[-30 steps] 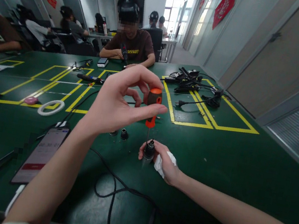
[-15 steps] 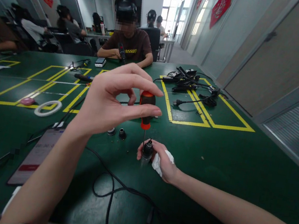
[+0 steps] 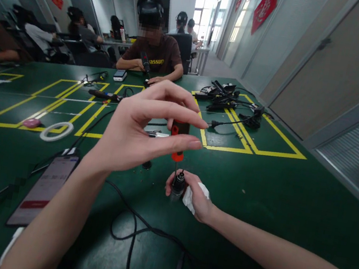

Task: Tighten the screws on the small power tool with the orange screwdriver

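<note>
We hold a small screwdriver [image 3: 178,141] upright in our left hand [image 3: 138,134], the grip of thumb and fingers [image 3: 184,110] closed around its black-and-orange handle, so most of the handle is hidden behind them. Its thin shaft runs straight down from that grip into the top of a small black cylindrical part [image 3: 178,184]. Our right hand [image 3: 194,193] sits directly below the left grip, resting on the green table [image 3: 275,202], its fingers closed around the black part and holding it upright; a crumpled white tissue [image 3: 191,197] is tucked in the same hand, against the palm side of the part.

Just left of the right-hand grip, a small dark piece [image 3: 147,164] lies on the table, half hidden behind our left hand, so we can't quite tell what it is. Nearer to us than both grips, a black cable [image 3: 134,233] loops across the table. Well to the left of the left grip lies a phone [image 3: 43,189] with its screen lit, and beyond it a white tape ring [image 3: 54,130] beside a pink object [image 3: 31,122]. Far beyond the grips, across the table, a person in a brown shirt [image 3: 156,58] sits with hands on the table, and a bundle of black plugs and cords [image 3: 230,101] lies to the right.
</note>
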